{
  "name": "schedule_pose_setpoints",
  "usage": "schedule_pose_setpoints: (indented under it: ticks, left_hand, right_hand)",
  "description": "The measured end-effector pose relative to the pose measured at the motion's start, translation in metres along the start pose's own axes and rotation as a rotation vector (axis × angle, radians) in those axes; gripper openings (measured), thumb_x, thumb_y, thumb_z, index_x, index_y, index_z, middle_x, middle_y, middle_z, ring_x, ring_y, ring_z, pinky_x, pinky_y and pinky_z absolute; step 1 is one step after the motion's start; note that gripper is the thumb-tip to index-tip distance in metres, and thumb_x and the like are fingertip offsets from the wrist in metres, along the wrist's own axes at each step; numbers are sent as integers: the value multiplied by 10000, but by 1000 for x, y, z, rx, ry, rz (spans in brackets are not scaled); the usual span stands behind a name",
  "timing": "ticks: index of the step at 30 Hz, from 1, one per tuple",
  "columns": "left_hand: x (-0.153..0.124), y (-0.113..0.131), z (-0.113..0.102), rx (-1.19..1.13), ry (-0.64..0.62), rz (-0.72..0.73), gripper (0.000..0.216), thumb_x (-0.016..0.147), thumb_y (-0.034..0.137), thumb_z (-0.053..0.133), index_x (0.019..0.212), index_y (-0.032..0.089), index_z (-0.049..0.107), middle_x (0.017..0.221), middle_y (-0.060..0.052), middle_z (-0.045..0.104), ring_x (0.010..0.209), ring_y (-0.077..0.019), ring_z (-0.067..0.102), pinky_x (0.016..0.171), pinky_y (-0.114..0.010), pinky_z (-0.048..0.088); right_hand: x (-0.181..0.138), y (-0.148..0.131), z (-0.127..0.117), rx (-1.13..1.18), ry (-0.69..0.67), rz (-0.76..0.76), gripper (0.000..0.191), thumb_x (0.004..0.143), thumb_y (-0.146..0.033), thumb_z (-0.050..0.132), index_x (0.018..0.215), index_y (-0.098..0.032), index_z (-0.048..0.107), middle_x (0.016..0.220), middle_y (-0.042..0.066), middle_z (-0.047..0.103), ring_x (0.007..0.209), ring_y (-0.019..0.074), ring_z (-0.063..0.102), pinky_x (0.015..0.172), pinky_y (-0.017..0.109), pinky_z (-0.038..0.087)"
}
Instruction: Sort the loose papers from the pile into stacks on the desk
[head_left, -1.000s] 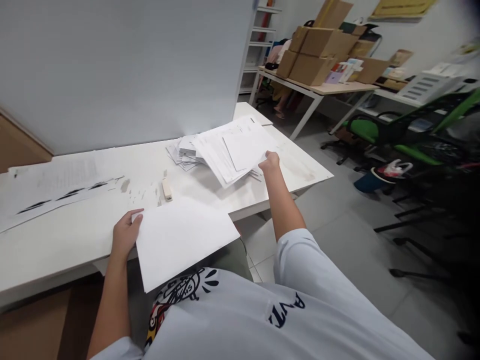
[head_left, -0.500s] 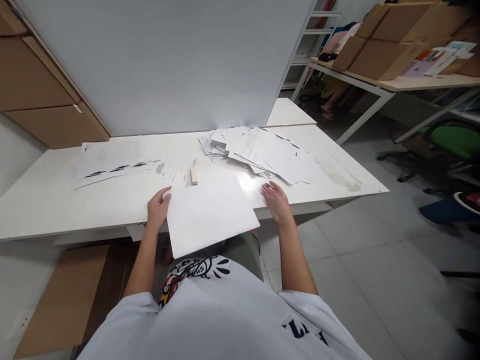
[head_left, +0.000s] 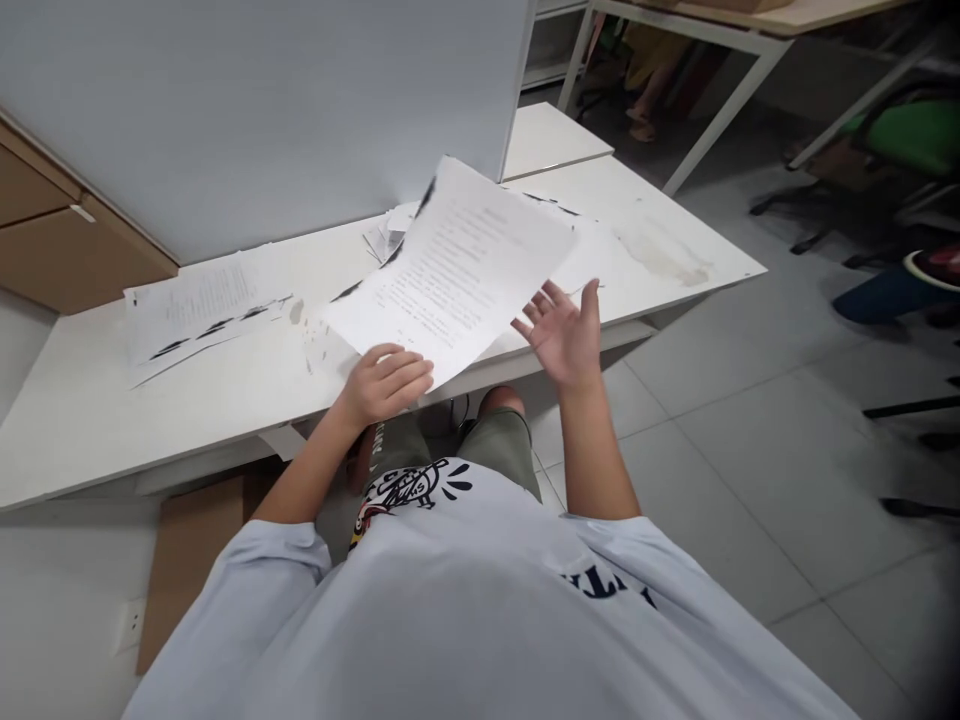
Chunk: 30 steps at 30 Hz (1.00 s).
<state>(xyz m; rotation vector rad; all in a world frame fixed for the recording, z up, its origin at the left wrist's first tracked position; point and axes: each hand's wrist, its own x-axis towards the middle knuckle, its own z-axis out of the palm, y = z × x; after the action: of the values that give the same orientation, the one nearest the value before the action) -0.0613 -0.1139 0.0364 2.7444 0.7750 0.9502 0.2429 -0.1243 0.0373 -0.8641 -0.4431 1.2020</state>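
Note:
My left hand (head_left: pixel 388 383) is closed on the near edge of a printed sheet of paper (head_left: pixel 465 270), which is held up and tilted above the table's front edge. Lines of text and black smudges along its left edge show on the sheet. My right hand (head_left: pixel 562 330) is open beside the sheet's right edge, palm up and fingers spread; whether a fingertip touches the paper I cannot tell. Behind the sheet lies a pile of papers (head_left: pixel 391 232), mostly hidden by it. Farther left, other printed papers (head_left: pixel 199 312) with black marks lie on the white table (head_left: pixel 82 400).
A tall grey-white panel (head_left: pixel 300 110) stands along the table's back, with cardboard boxes (head_left: pixel 90 235) at its left. Another cardboard box (head_left: pixel 191 560) is under the table. To the right are a second table (head_left: pixel 720 40), a green chair (head_left: pixel 911 135) and a person's foot (head_left: pixel 642 125).
The sheet has been lifted and turned so its printed side shows. My left hand moved right with it, and my right hand turned palm up. The view has tilted down.

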Motion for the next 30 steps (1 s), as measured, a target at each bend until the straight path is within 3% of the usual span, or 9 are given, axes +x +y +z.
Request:
schedule_pose_setpoints:
  ticks: [2, 4, 7, 10, 13, 18, 22, 26, 30]
  left_hand:
    - [-14, -2, 25, -41, -26, 70, 238, 982, 362, 494, 868, 237, 663, 1001, -53, 772, 1032, -179, 713, 947, -417, 560]
    - [-36, -3, 47, -80, 15, 73, 255, 999, 305, 448, 897, 215, 664, 1036, -81, 769, 1084, -179, 701, 964, -405, 564]
    - [-73, 1, 72, -126, 103, -122, 279, 1011, 292, 403, 975, 198, 663, 1054, -101, 763, 1134, -192, 685, 1054, -446, 518]
    - [-101, 13, 88, -133, 178, -323, 282, 1012, 314, 402, 1021, 193, 657, 1057, -100, 761, 1179, -214, 664, 1124, -498, 447]
    - [-115, 27, 94, -125, 242, -391, 298, 1010, 369, 412, 1012, 191, 651, 1086, -108, 752, 1219, -235, 639, 1141, -523, 413]
    - [-117, 22, 73, -108, 524, -418, 550, 1008, 573, 257, 1068, 182, 639, 1121, -127, 727, 1238, -269, 620, 1152, -543, 374]
    - [-103, -3, 38, -78, 739, -523, 555, 1030, 508, 214, 1049, 191, 669, 1092, -103, 723, 1165, -234, 650, 1115, -461, 424]
    - [-83, -36, 14, -98, 653, -685, 507, 1017, 529, 299, 1011, 201, 684, 1107, -91, 712, 1138, -216, 639, 1059, -383, 455]
    - [-62, -72, 12, -219, 523, -738, 552, 981, 625, 302, 1113, 216, 648, 1177, -98, 696, 1171, -219, 623, 1057, -379, 452]
  right_hand:
    - [-14, 26, -16, 56, 6, 24, 554, 925, -677, 418, 1074, -194, 645, 1068, 100, 695, 1077, 228, 644, 811, 380, 600]
    - [-34, 58, -34, 49, 33, 50, 480, 879, -613, 550, 1081, -187, 642, 1064, 82, 715, 1038, 204, 664, 792, 341, 603]
    - [-62, 101, -52, -15, 49, 152, 408, 718, -401, 777, 1031, -171, 651, 1000, 54, 745, 882, 180, 689, 714, 307, 612]
    - [-76, 119, -55, -60, 43, 200, 388, 678, -331, 790, 1005, -170, 654, 999, 37, 748, 778, 158, 681, 625, 281, 609]
    - [-78, 118, -43, -134, 15, 207, 367, 719, -355, 738, 1018, -159, 653, 912, 31, 747, 643, 142, 658, 550, 271, 588]
    - [-77, 117, -29, -223, -54, 173, 241, 725, -370, 702, 833, -165, 635, 585, -28, 641, 428, 113, 525, 466, 267, 513]
    - [-83, 126, -37, -203, -58, 145, 235, 712, -385, 714, 733, -183, 597, 489, -38, 565, 414, 127, 500, 453, 279, 464]
    - [-89, 140, -41, -156, -45, 159, 242, 715, -395, 706, 715, -188, 581, 478, -35, 548, 414, 126, 487, 441, 276, 432]
    - [-88, 150, -32, -122, -22, 139, 242, 703, -382, 710, 782, -186, 592, 502, -40, 557, 410, 127, 477, 428, 282, 429]
